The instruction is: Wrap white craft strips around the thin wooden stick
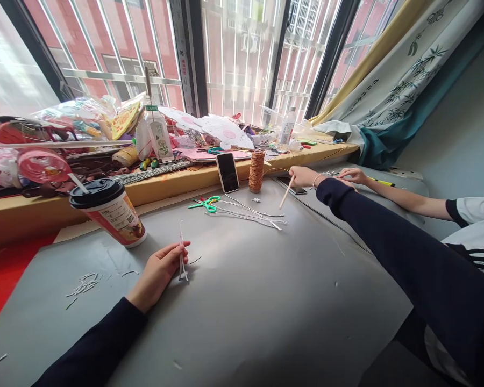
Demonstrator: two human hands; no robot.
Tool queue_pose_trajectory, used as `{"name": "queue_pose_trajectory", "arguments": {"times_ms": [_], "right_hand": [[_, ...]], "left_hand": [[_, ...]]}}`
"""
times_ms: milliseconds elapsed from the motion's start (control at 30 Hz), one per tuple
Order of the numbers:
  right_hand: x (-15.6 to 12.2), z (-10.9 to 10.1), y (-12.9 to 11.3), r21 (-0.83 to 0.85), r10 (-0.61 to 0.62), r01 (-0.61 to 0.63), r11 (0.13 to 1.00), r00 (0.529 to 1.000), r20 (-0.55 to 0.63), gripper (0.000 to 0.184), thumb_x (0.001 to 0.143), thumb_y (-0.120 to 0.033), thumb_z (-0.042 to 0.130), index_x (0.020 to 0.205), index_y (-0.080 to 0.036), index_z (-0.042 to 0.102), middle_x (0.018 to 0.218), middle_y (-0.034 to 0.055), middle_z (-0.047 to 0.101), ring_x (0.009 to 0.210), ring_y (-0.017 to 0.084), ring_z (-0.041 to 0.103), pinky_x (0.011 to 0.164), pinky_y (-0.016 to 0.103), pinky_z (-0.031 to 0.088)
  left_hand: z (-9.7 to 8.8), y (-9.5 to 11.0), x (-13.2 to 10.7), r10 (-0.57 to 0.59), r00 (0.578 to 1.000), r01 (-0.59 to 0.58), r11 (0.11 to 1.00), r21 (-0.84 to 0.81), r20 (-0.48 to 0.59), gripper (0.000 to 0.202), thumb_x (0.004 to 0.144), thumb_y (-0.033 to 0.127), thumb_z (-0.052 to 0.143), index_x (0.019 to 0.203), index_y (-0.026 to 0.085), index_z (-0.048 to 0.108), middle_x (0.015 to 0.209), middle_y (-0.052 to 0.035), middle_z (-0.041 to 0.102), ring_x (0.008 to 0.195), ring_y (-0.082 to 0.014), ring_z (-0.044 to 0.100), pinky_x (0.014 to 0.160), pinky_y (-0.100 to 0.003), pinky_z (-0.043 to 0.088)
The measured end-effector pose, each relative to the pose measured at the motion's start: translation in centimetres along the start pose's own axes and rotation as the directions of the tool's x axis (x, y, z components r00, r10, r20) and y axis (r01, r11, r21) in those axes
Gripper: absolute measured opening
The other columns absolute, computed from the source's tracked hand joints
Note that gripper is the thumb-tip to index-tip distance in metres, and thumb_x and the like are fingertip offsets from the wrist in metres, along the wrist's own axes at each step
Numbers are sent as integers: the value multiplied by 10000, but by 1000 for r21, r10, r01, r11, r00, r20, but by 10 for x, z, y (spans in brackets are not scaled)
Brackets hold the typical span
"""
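Grey sheet-covered work surface (266, 301) was noted below a barred window, with a cluttered wooden sill (173, 183) running along its far edge.

Left hand (157, 274) was seen closed on a small bundle of thin white strips (182, 258), pinched upright between thumb and fingertips; the bundle's splayed lower ends touched the sheet just below the pinch. Right hand (304, 176) was stretched far forward and closed on a slim pale wooden stick (286, 192), held at its upper end with the tip angled down toward the sheet.

Beyond the stick's tip, long white strips (250, 212) were recorded lying loose; just left of them, green-handled scissors (204, 203). A spool of orange-brown twine (256, 171) stood just left of the right hand's grip, with a black phone (228, 172) propped against the sill beside it. A lidded paper cup with a straw (108, 212) stood up and to the left of the left grip, near it. Short white offcuts (84, 285) lay scattered left of that hand. Another person's hand (353, 175) rested just right of the right hand.

Risks judged: the bundle was held by a light pinch only, so strips could slip and splay apart. The extended sleeve could sweep the loose strips. The spool or the phone could be toppled by the withdrawing hand. The cup could be knocked by a leftward elbow movement.
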State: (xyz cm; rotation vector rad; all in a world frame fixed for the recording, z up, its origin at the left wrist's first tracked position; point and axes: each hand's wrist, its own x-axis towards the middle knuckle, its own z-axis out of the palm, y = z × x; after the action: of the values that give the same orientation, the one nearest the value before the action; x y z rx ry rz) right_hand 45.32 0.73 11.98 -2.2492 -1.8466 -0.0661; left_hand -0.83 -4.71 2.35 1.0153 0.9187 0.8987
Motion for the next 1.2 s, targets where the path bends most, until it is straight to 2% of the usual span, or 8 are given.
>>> {"name": "queue_pose_trajectory", "arguments": {"times_ms": [67,267,400,533,633,800,1067,1200], "right_hand": [[7,-23,-9,231,76,-78,970,997,18,301,575,13,587,575,-187,362,477,-60,449,495,57,397,510,190,294],[9,-78,-46,447,29,-40,894,999,31,242,766,20,388,641,-172,311,555,-23,550,491,-8,451,552,167,370],[-6,-106,-76,741,-143,142,656,988,-63,211,767,-52,472,683,-166,316,653,24,585,556,38,538,582,228,436],[-32,-115,-113,815,-189,168,555,979,-73,242,740,-58,538,672,-164,331,688,36,598,538,55,547,544,217,459],[-57,-103,-142,846,-155,71,528,988,14,251,711,-9,558,657,-163,367,663,32,596,534,83,556,496,209,473],[-88,-65,-176,945,-217,-21,327,971,97,330,649,-29,650,645,-189,361,616,10,588,560,149,590,478,272,497],[-98,29,-221,983,-219,-177,-35,962,166,409,577,-122,712,630,-198,314,627,-21,600,637,121,611,649,276,512],[-103,64,-235,969,-146,-214,-125,970,195,409,565,-149,715,633,-200,315,604,-41,581,627,107,606,681,274,505]], "left_hand": [[0,1,-1,6,1000,-6,1000,-6,-4,396,616,326,691,958,134,642,726,-26,576,643,-96,525,576,-182,439],[-1,0,-2,25,999,-25,1000,-8,31,372,651,320,666,967,126,637,747,-34,556,645,-95,520,561,-182,433],[0,1,-2,17,999,-17,1000,-5,27,369,636,325,675,948,130,644,739,-30,559,642,-96,526,569,-186,438],[0,0,-3,14,999,-14,1000,-8,42,364,649,329,666,954,133,638,731,-21,551,646,-91,529,581,-181,436],[-2,0,-3,15,999,-15,1000,-12,50,359,659,325,657,954,123,630,729,-20,551,650,-94,533,598,-190,441],[3,1,-2,36,999,-34,998,-60,36,232,674,320,621,808,132,599,751,-33,600,655,-122,569,647,-243,462],[77,-8,-18,130,969,-55,943,-329,211,287,758,405,517,640,170,402,1081,-132,600,1008,-229,566,927,-394,385],[90,-18,-21,164,971,-99,937,-336,172,310,685,260,655,660,166,361,1074,-144,602,1009,-234,570,949,-404,371]]}}
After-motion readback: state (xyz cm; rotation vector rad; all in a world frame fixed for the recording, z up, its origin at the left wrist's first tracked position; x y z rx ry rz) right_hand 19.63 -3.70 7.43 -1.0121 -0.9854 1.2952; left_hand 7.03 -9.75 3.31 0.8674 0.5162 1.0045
